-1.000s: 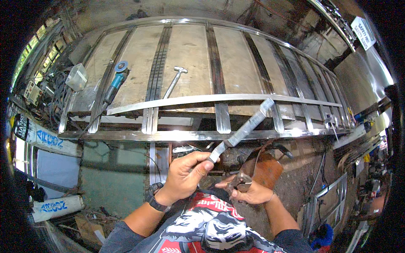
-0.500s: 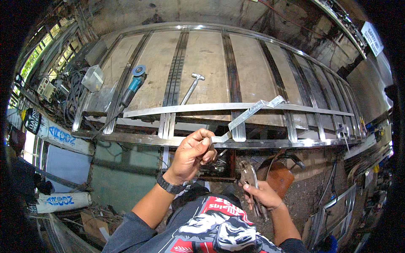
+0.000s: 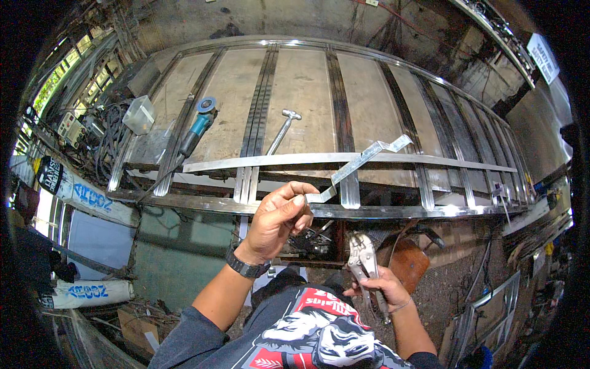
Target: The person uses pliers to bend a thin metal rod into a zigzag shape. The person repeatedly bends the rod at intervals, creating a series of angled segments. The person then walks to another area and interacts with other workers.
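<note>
A bent metal strip (image 3: 357, 165) is pinched in the left hand (image 3: 278, 221); locking pliers (image 3: 363, 251) are grasped in the right hand (image 3: 388, 285).

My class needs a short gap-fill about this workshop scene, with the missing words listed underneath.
1. The left hand holds the strip by the end ____ (nearer to/farther from) the body.
2. Instead of running straight, the strip is ____ in several places.
3. The tool in the right hand is a pair of ____.
4. In the picture, the hammer lies to the ____ of the grinder.

Missing words: nearer to; bent; pliers; right.
</note>
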Demonstrator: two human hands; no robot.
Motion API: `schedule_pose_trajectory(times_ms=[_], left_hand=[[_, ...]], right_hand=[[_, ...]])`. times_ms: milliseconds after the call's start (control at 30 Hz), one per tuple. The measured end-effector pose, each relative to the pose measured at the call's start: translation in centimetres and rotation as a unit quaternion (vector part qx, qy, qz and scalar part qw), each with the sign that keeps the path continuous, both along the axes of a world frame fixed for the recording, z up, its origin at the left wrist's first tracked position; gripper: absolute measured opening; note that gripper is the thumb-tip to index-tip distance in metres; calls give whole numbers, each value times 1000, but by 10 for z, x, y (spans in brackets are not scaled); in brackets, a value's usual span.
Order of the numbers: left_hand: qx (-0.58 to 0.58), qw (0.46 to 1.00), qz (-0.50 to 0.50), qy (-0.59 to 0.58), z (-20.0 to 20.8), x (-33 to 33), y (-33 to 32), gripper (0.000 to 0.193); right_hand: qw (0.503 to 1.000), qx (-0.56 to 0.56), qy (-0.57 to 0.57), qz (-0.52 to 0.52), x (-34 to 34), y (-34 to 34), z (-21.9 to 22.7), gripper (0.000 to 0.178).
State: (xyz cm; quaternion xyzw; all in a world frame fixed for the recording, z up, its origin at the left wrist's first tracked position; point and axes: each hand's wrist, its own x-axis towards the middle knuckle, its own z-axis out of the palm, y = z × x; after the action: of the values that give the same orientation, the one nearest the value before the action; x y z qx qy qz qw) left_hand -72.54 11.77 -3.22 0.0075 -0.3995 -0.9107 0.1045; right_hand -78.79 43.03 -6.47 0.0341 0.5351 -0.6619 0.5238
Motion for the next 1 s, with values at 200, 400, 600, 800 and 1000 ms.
schedule_pose_trajectory(times_ms=[200, 400, 600, 800, 1000], left_hand=[[-114, 989, 26, -86, 10, 9, 11, 37], [-274, 959, 28, -71, 3, 22, 23, 23], [-531, 830, 169, 33, 15, 27, 48, 14], [-597, 754, 246, 124, 9, 20, 72, 41], [-670, 680, 269, 129, 16, 8, 89, 47]], right_hand=[[998, -24, -65, 11, -10, 5, -4, 54], [976, -168, -140, -15, -8, 6, 14, 45], [980, -169, -40, -101, 9, -7, 29, 42], [939, -232, 165, -191, 12, -40, 40, 43], [871, -178, 394, -233, -21, -67, 88, 62]])
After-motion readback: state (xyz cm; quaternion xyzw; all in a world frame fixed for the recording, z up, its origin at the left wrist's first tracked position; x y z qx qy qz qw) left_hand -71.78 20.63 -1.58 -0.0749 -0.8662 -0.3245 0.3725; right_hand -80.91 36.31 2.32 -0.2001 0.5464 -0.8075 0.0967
